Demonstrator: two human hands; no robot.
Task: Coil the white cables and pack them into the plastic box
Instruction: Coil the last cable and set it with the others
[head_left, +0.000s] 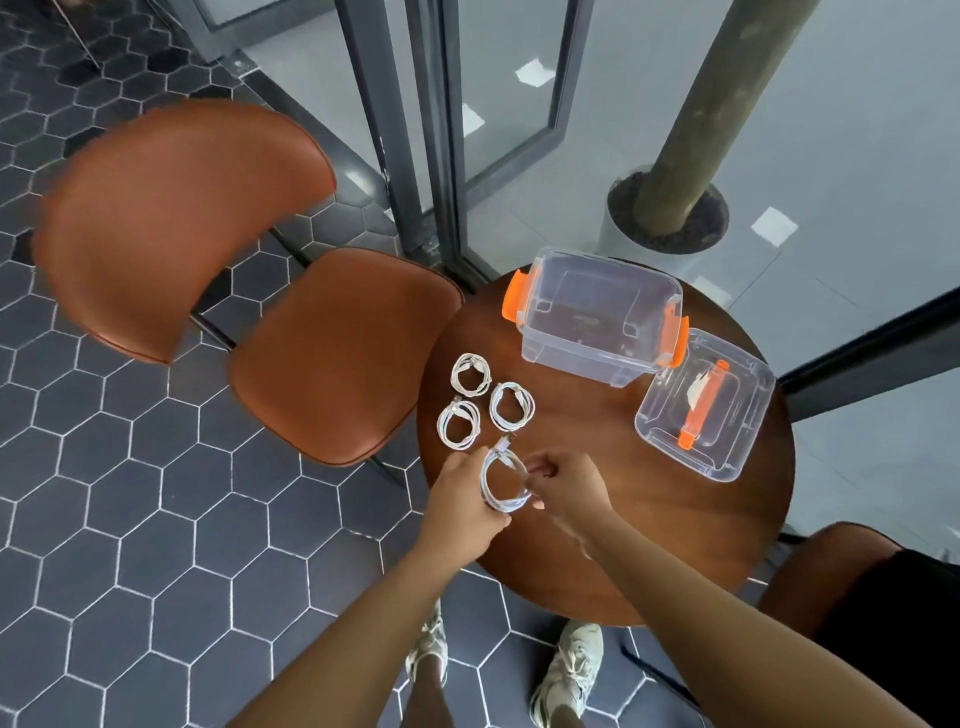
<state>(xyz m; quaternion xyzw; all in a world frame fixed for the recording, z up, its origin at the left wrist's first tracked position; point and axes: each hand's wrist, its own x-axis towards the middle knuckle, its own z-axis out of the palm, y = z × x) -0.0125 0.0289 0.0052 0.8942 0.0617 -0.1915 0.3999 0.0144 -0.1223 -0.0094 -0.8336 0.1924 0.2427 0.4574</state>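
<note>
On a round wooden table (649, 519) lie three coiled white cables: one at the far left (470, 375), one to its right (512, 406) and one nearer me (458, 424). A fourth white cable coil (503, 480) is held upright between both hands at the table's near left edge. My left hand (462, 501) grips its left side, my right hand (563, 486) pinches its right side. The clear plastic box (597, 317) with orange clips stands open at the back. Its lid (706, 410) lies to the right of it.
A brown leather chair (332, 353) stands left of the table, touching its edge. Another brown seat (831, 566) is at the right. Glass doors and a potted trunk (670, 208) stand behind. My feet are below the table on hexagon tiles.
</note>
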